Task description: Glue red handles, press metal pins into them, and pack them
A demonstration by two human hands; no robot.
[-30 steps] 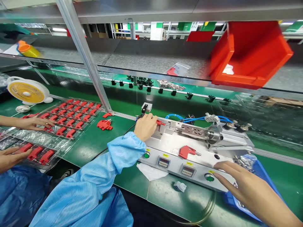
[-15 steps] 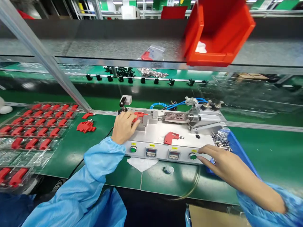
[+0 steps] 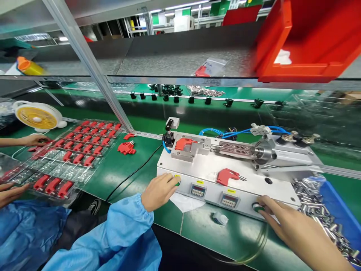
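Note:
On the front panel of the silver machine [image 3: 191, 170], my left hand [image 3: 160, 190] has its fingers loosely bent over the left green button [image 3: 177, 183], holding nothing. At the right green button [image 3: 257, 207], my right hand [image 3: 282, 218] rests with thumb and forefinger apart around it, also holding nothing. A red pistol-shaped part [image 3: 184, 143] sits in the metal fixture at the machine's left, its metal shaft towards the clamp. Another red part [image 3: 226, 176] with metal pins lies on the machine's top plate.
Left are a loose pile of red parts [image 3: 126, 148] and a clear tray [image 3: 93, 175] of them. A co-worker's hands [image 3: 35, 140] are at that tray. Right, a blue bin [image 3: 340, 201] holds metal tubes. A small white cap [image 3: 220, 218] lies in front; a shelf [image 3: 180, 56] spans above.
My left hand has left the red part in the fixture and come down to the left button. My right hand now touches the right button. The view has swung left, showing the co-worker's hands.

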